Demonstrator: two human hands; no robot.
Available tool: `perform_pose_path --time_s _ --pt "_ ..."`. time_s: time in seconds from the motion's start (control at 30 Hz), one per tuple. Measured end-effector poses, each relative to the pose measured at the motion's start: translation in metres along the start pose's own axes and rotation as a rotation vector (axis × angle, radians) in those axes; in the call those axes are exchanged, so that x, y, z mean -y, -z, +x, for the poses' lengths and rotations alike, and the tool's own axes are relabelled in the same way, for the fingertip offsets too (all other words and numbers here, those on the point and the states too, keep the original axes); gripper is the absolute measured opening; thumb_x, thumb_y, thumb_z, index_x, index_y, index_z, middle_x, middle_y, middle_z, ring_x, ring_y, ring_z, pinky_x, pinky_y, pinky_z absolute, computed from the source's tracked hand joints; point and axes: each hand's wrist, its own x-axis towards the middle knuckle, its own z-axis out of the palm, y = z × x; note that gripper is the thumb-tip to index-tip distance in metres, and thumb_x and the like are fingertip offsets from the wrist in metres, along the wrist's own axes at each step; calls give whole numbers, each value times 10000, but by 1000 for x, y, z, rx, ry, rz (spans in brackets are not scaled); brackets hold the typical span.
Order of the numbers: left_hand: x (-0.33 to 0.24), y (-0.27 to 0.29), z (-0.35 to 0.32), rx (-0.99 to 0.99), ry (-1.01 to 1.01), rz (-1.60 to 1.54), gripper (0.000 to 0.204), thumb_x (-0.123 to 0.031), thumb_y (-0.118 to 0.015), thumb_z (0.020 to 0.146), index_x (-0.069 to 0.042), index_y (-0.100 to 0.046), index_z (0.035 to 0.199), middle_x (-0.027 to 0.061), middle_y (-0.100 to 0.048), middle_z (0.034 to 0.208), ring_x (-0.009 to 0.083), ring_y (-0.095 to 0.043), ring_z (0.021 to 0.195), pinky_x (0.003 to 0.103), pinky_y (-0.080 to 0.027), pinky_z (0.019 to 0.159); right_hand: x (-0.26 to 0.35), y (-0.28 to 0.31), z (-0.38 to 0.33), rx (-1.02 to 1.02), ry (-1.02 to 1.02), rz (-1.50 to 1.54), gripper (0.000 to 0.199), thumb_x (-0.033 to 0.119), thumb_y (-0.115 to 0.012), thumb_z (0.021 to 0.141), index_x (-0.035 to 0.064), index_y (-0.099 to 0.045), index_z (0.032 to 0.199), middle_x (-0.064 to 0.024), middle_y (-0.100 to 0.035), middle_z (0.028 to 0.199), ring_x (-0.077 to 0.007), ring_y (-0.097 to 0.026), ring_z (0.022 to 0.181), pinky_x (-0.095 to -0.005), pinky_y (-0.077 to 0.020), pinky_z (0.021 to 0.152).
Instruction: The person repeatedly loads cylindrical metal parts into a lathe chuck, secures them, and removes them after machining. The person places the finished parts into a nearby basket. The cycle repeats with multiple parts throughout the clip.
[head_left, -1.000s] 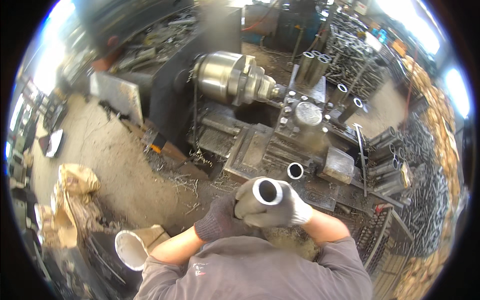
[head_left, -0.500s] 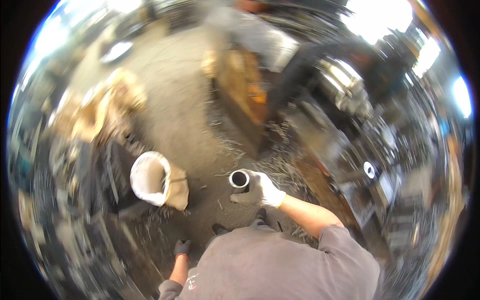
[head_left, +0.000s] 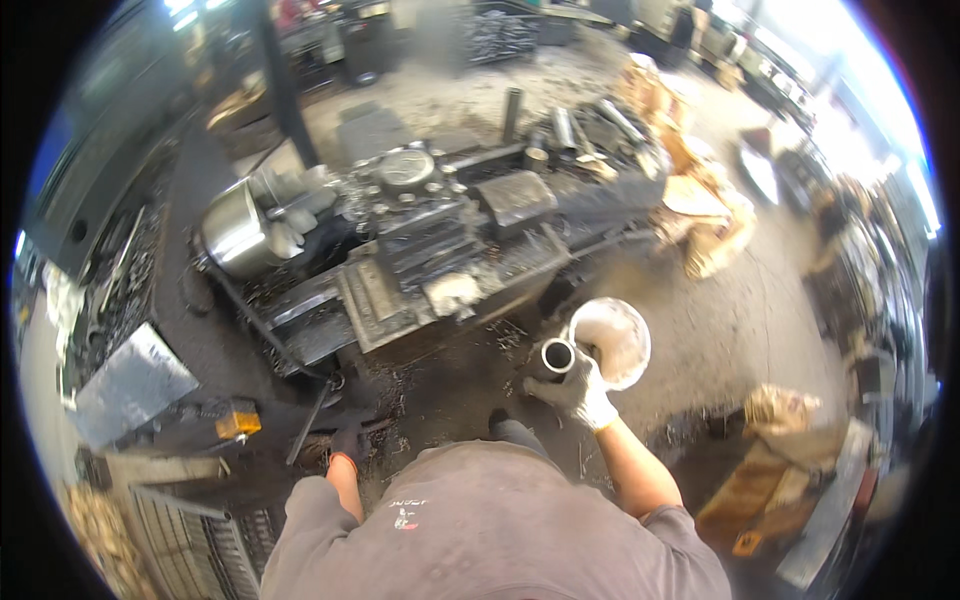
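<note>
Right hand (head_left: 580, 392), in a pale work glove, is closed around one short metal pipe (head_left: 553, 358), gripping it from below with the open end turned up toward the camera. That pipe is held in the air just left of one white bucket (head_left: 612, 340), which stands on the floor with its round mouth open. Left hand (head_left: 347, 443), in a dark glove, hangs low beside the body near the floor; whether it is open or closed cannot be told, and it holds nothing that shows.

One lathe (head_left: 400, 250) stretches across the middle, with one shiny round chuck (head_left: 232, 232) at its left end and a grimy bed strewn with metal chips. Several more pipes (head_left: 560, 125) stand or lie behind its far end, too crowded to count. One flat metal sheet (head_left: 128, 385) leans at the left, with one small yellow box (head_left: 238, 423) near it. Brown sacks (head_left: 705, 225) are heaped at the right.

Underfoot is a dusty concrete floor (head_left: 740, 330) littered with swarf, in a cluttered workshop with bright daylight at the upper right.
</note>
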Motion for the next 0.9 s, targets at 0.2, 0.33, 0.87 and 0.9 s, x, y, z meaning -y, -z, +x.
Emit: perform_pose_path --time_s 0.2,0.33,0.87,0.9 --pt "25 41 -93 -905 -255 -512 442 -447 -575 1064 -43 -627 1235 170 -662 1183 330 -662 1038 424 -526 853 5 -52 159 272 243 -12 598 332 -901 784 75 -697 1284 -183 -781 1086 -347 -770 994 -424 -609 884" --pt "-28 37 -143 -1247 -496 -237 633 -502 -498 1112 16 -593 1462 240 -663 1416 403 -675 1221 458 -526 1024 -1 -74 215 272 320 -118 592 372 -902 787 90 -705 1268 -168 -788 1089 -336 -777 1016 -423 -630 877" --pt "-61 61 -120 -384 -733 -870 182 -307 -623 1049 -130 -642 1016 47 -658 869 211 -649 794 393 -531 671 207 -118 460 824 753 -732 671 666 -648 979 52 -770 1219 -179 -795 1080 -315 -781 950 -407 -632 855" --pt "-59 33 -121 -622 -633 -726 145 -268 -653 1032 -126 -638 1008 35 -649 866 183 -640 774 361 -524 635 214 -151 478 990 622 -999 703 678 -650 973 52 -748 1278 -184 -789 1049 -338 -753 935 -413 -613 875"
